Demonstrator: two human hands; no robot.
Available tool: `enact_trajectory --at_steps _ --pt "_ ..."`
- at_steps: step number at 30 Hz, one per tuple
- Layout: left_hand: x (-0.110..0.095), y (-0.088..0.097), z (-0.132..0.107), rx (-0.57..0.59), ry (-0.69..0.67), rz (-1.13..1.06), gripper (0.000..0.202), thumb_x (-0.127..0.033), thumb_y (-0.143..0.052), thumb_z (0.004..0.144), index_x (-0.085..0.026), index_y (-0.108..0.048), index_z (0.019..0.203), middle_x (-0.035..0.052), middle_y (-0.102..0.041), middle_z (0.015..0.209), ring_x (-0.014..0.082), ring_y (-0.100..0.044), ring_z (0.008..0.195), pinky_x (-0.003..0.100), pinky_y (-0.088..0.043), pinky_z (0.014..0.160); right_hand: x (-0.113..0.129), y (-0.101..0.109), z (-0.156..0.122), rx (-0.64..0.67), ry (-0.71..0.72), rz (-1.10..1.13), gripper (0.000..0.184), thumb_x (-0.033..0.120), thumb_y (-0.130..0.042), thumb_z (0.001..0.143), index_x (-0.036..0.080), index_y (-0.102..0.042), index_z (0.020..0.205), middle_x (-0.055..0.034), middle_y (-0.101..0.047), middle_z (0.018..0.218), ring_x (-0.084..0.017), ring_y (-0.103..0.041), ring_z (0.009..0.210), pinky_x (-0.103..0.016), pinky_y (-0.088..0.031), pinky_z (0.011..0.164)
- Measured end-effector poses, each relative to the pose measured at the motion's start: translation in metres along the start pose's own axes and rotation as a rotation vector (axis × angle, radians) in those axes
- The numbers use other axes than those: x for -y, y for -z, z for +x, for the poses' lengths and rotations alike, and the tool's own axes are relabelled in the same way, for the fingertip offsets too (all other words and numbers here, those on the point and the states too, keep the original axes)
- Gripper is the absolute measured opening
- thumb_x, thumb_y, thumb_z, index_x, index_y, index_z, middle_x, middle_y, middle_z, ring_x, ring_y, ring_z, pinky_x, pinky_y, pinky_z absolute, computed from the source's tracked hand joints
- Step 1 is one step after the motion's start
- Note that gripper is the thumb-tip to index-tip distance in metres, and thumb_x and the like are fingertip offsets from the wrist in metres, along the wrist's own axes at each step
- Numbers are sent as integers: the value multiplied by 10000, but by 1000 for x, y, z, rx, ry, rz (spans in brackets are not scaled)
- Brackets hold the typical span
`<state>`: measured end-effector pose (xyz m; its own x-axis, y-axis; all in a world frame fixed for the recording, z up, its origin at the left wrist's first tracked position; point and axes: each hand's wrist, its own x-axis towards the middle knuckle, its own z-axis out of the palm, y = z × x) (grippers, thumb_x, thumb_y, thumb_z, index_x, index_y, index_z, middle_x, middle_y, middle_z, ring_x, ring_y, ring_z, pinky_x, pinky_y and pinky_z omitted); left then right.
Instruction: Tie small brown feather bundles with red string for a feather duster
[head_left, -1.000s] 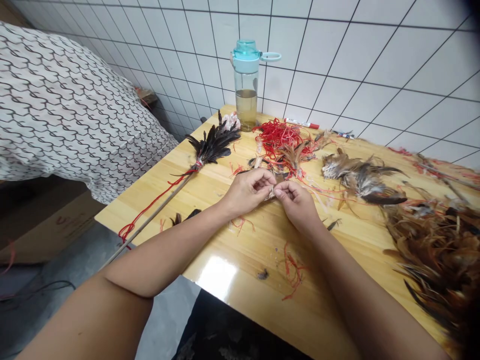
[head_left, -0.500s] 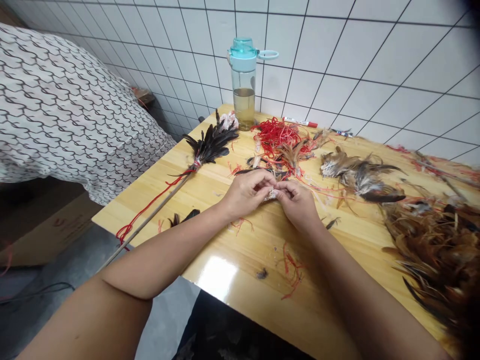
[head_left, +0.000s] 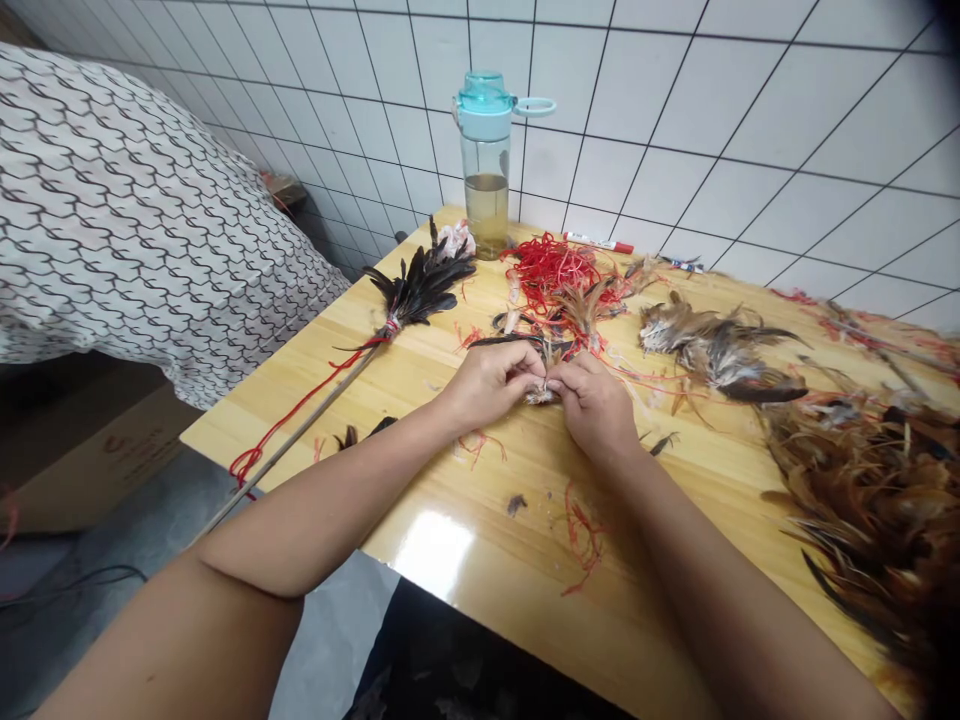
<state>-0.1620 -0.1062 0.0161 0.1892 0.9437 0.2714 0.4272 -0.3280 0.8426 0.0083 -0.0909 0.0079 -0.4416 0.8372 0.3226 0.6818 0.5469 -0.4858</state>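
At the middle of the wooden table, my left hand (head_left: pixel 491 388) and my right hand (head_left: pixel 598 408) meet with thumbs and forefingers pinched. Between them is a small feather bundle (head_left: pixel 540 398), its pale ends towards me and its tips partly covered by the fingers. Both hands are closed at it; whether a thread also runs between the fingertips is too small to tell. Dark feathers (head_left: pixel 510 341) lie just behind my left hand. To the left rests a stick (head_left: pixel 300 432) with black feathers (head_left: pixel 421 285) bound to its end and a red cord (head_left: pixel 289 415) trailing along it.
A tangle of red string (head_left: pixel 551 272) lies behind the hands, near a water bottle (head_left: pixel 486 165) and a red-capped marker (head_left: pixel 598 243). Grey-brown feathers (head_left: pixel 709 345) and a large brown feather pile (head_left: pixel 870 510) occupy the right. Tiled wall (head_left: pixel 637 110) borders the back.
My fingertips have drawn slightly apart, and more of the feather bundle shows between them. A small dark tuft of fluff on the table has shifted left and away from me.
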Motion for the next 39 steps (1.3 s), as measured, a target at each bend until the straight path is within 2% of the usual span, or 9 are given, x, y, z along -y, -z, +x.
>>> enact_trajectory --at_steps 7,10,13,17,21,25,34,39 --pt "3 3 3 13 41 38 58 -122 -559 740 -151 -604 717 -1 -632 713 91 -528 655 200 -390 617 -3 4 1 61 15 -102 271 94 -409 815 235 -633 757 -31 -532 808 -161 -467 689 -277 -274 556" --pt "3 8 3 6 45 29 54 -108 -564 726 -153 -591 715 -16 -606 680 85 -502 629 199 -376 605 -4 6 2 82 17 -132 272 86 -403 807 236 -627 770 -30 -529 808 -163 -465 690 -278 -264 554" --pt "5 11 4 46 66 -13 40 -113 -567 728 -152 -577 726 -20 -598 668 85 -505 616 200 -380 595 -6 6 3 90 16 -133 271 88 -401 810 234 -625 768 -32 -528 797 -169 -471 705 -277 -272 563" --pt "7 10 5 131 160 -218 36 -142 -580 753 -145 -545 743 -7 -610 673 91 -556 623 203 -420 600 -13 4 5 78 27 3 240 107 -424 813 220 -623 740 -30 -540 772 -169 -498 731 -273 -331 612" --pt "4 7 4 178 256 -481 133 -209 -634 772 -129 -529 753 19 -628 687 86 -583 629 210 -451 625 -20 4 8 39 39 241 207 155 -454 824 206 -616 705 -21 -557 733 -160 -527 722 -280 -391 678" --pt "1 4 4 230 300 -610 244 -295 -699 746 -115 -534 749 37 -641 702 83 -587 636 206 -458 627 -20 7 11 49 36 329 203 176 -466 818 199 -600 667 -12 -552 701 -152 -531 703 -277 -406 687" --pt "7 0 3 156 316 -767 365 -402 -747 690 -130 -511 749 1 -583 713 68 -545 608 191 -426 575 -14 7 10 127 172 246 219 115 -459 807 203 -645 733 -18 -581 750 -149 -537 743 -264 -387 693" --pt "10 -1 3 115 350 -793 340 -380 -732 713 -141 -491 739 2 -577 670 78 -537 603 190 -411 570 -12 12 10 133 193 218 231 93 -430 806 195 -611 705 -21 -572 764 -148 -528 742 -260 -376 681"
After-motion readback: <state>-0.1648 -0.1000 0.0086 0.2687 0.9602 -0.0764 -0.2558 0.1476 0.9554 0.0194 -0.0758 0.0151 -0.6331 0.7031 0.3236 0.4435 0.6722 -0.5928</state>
